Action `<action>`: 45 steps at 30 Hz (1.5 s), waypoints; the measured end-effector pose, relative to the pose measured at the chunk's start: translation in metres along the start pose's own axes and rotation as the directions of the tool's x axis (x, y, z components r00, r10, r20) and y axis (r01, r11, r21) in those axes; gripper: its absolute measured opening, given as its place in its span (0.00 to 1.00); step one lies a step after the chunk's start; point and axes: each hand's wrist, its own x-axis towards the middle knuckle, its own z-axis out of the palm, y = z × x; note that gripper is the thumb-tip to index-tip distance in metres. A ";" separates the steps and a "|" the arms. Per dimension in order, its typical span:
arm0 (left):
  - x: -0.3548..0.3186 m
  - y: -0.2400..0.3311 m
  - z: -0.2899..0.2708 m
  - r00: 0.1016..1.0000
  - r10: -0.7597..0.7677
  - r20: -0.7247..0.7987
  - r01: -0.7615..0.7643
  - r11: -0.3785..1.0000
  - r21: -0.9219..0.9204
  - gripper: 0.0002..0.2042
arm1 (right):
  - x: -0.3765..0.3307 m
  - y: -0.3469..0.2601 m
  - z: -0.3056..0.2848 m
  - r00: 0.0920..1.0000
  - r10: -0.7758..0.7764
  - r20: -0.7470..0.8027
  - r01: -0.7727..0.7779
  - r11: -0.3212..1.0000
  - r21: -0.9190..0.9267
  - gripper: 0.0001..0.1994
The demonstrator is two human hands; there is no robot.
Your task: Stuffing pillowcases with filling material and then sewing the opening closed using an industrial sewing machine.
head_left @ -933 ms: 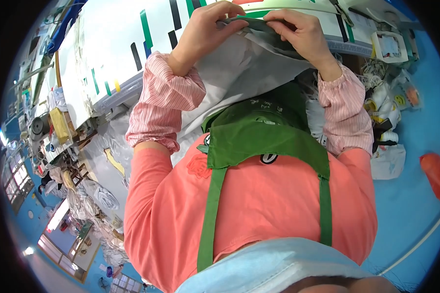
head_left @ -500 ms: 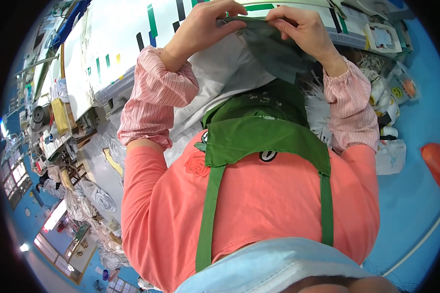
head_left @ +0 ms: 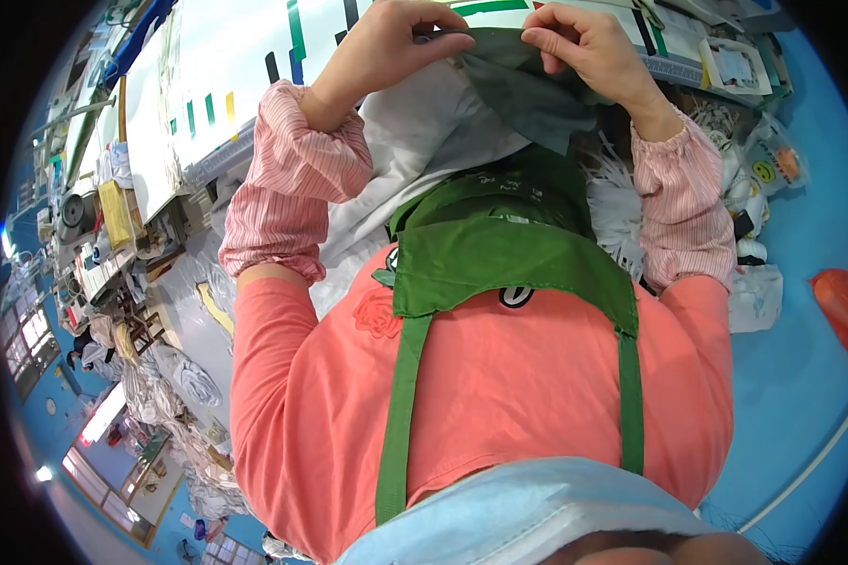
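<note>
A dark grey-green piece of fabric [head_left: 528, 89] hangs between my two hands at the near edge of the white table. My left hand [head_left: 386, 47] pinches its upper left corner between thumb and fingers. At the upper right corner, my right hand [head_left: 589, 52] grips the cloth with thumb and bent fingers. The top edge runs fairly straight from one hand to the other, and the lower part droops in folds. Below it, white fabric [head_left: 415, 132] drapes down over my lap, beside my green apron [head_left: 518, 254].
The white table [head_left: 226, 66] carries strips of green, black and yellow tape. At the right stand a small white tray [head_left: 737, 68] and a clear plastic bag [head_left: 773, 155]. White shredded strips [head_left: 617, 202] hang under the table edge. An orange-red bag [head_left: 839, 311] lies on the blue floor.
Both hands have moved slightly apart, the right one a little to the right, and the fabric's top edge is stretched wider between them. My left forearm has shifted slightly left.
</note>
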 end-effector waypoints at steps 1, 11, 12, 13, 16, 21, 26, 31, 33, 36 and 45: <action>-0.001 0.000 0.000 1.000 -0.003 -0.002 0.003 1.000 0.000 0.05 | 0.000 0.000 0.000 1.000 0.000 0.003 0.000 1.000 0.001 0.05; 0.000 -0.010 0.012 0.765 0.604 -0.224 -0.644 0.728 -0.236 0.03 | -0.016 -0.016 0.001 0.999 0.044 0.026 -0.046 0.997 0.062 0.05; -0.001 -0.011 0.012 0.741 0.622 -0.255 -0.670 0.710 -0.216 0.03 | -0.017 -0.018 0.001 0.999 0.046 0.026 -0.048 0.996 0.072 0.04; -0.002 -0.011 0.012 0.743 0.619 -0.256 -0.668 0.713 -0.214 0.03 | -0.017 -0.020 0.000 0.999 0.046 0.030 -0.048 0.996 0.075 0.04; 0.002 -0.005 0.014 0.755 0.605 -0.253 -0.656 0.700 -0.282 0.02 | -0.022 -0.033 -0.007 0.998 -0.048 0.031 0.049 0.998 -0.026 0.03; -0.002 0.001 0.015 0.668 0.685 -0.290 -0.743 0.591 -0.314 0.03 | -0.028 -0.050 -0.005 0.975 -0.222 0.025 0.224 0.965 -0.137 0.03; -0.013 0.004 0.013 0.903 0.399 -0.157 -0.427 0.875 -0.230 0.02 | -0.025 -0.045 -0.004 0.977 -0.211 0.037 0.214 0.965 -0.151 0.04; -0.024 0.026 0.005 0.990 0.125 -0.065 -0.132 0.983 -0.125 0.02 | -0.026 -0.040 -0.005 0.981 -0.191 0.024 0.192 0.975 -0.113 0.04; -0.024 0.024 0.006 0.996 0.059 -0.074 -0.073 0.975 -0.210 0.03 | -0.023 -0.039 -0.004 0.987 -0.159 0.028 0.161 0.983 -0.091 0.04; -0.025 0.028 0.007 0.996 0.042 -0.082 -0.058 0.979 -0.195 0.03 | -0.025 -0.040 -0.004 0.988 -0.155 0.020 0.156 0.986 -0.062 0.04; -0.020 0.027 0.004 0.999 -0.013 -0.045 0.009 0.997 -0.081 0.04 | -0.020 -0.035 -0.006 0.991 -0.133 0.011 0.134 0.991 -0.025 0.06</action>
